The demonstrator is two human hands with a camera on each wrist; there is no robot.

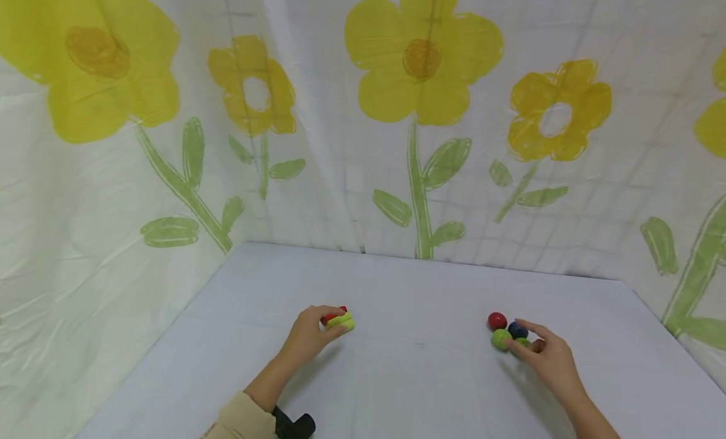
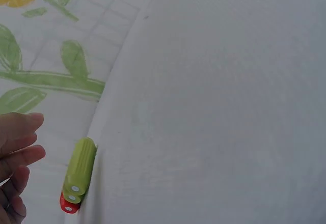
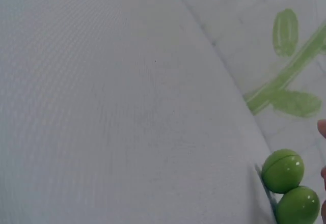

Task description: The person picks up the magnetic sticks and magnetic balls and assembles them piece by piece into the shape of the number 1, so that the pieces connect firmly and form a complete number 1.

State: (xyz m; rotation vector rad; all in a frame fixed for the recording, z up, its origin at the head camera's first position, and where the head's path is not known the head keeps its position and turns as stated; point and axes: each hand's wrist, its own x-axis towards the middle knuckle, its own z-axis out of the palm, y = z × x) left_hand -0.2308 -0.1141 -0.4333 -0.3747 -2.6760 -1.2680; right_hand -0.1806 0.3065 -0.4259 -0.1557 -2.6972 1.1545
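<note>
My left hand (image 1: 309, 332) reaches over a small pile of ribbed green sticks (image 1: 342, 323) with a red one (image 1: 330, 317) beside them. In the left wrist view its loosely bent fingers (image 2: 23, 155) are a little apart from the green sticks (image 2: 81, 165), whose ends bear white dots. On the right, my right hand (image 1: 549, 358) hovers at a cluster of glossy egg-shaped pieces: a red egg (image 1: 497, 320), a dark blue egg (image 1: 517, 330) and two green eggs (image 1: 501, 339). Thumb and fingers spread around the near side, partly hiding one green egg. The right wrist view shows fingertips at its edge, beside the green eggs (image 3: 283, 171).
Both groups lie on a white-covered table (image 1: 420, 376), well apart. A white curtain (image 1: 329, 174) printed with yellow flowers hangs behind its far edge. A black strap-like device (image 1: 293, 424) is at the left sleeve (image 1: 244, 417).
</note>
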